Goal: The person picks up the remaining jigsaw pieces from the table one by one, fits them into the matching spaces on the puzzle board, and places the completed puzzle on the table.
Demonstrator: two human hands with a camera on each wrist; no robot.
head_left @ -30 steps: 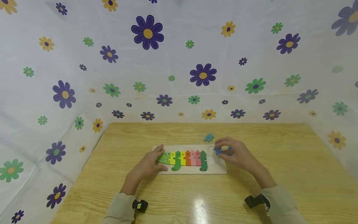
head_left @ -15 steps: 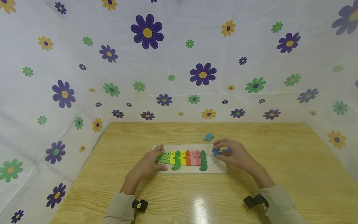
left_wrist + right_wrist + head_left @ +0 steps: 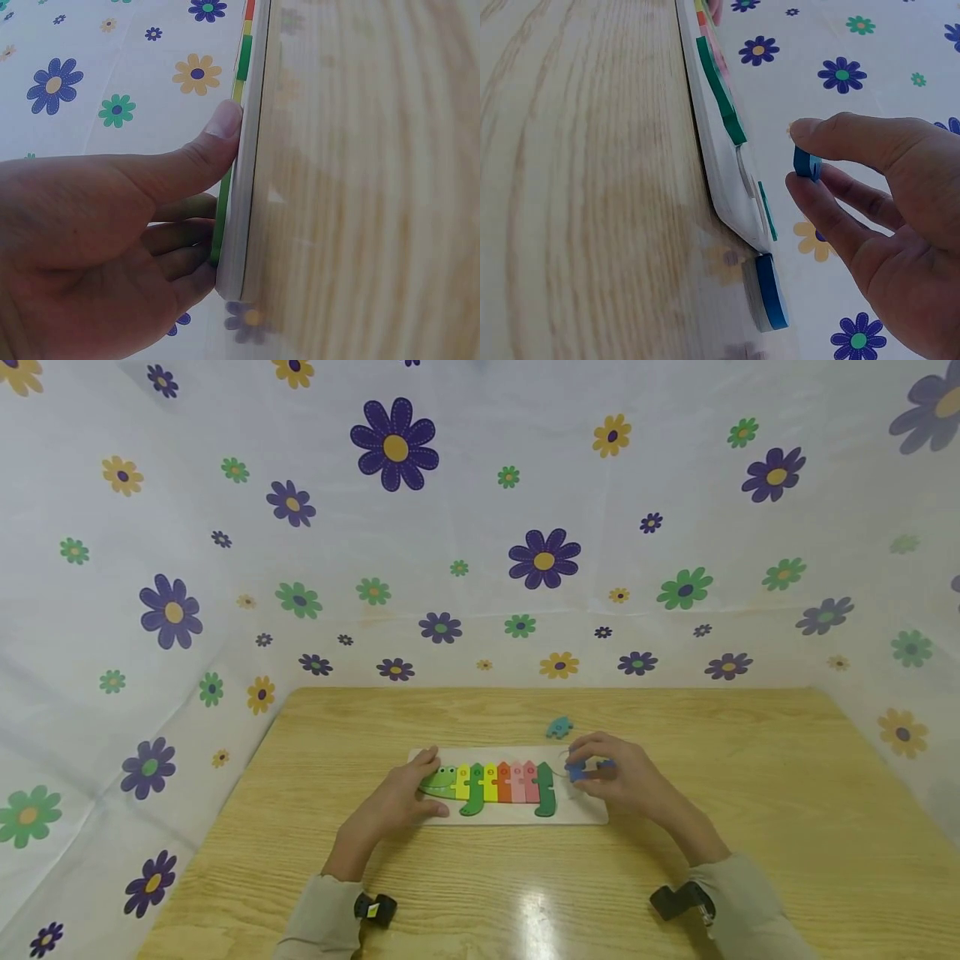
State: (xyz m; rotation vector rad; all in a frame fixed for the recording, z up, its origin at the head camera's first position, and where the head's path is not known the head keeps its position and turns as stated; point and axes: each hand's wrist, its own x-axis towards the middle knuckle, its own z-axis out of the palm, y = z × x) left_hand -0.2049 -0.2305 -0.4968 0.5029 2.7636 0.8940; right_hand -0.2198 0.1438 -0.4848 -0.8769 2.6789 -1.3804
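A crocodile puzzle board (image 3: 506, 820) lies flat on the table, bearing a green head piece (image 3: 441, 785) and a row of coloured body pieces. My left hand (image 3: 405, 792) rests on its left end, thumb near the front edge and fingers by the head. Thumb and fingers of my right hand (image 3: 622, 777) pinch a blue puzzle piece (image 3: 805, 163), raised above the board's bare right part. A dark green leg piece (image 3: 546, 791) sits left of that hand. Another blue piece (image 3: 771, 294) lies on the table beyond the board's right end, partly hidden by the hand in the head view.
Just behind the board lies a teal puzzle piece (image 3: 559, 727). The wooden table (image 3: 480, 877) extends around the board. A flower-print cloth (image 3: 465, 510) hangs behind and at both sides. Each forearm wears a black wrist camera.
My right hand has shifted slightly left over the board with the blue puzzle piece. My left hand and the board have stayed in place.
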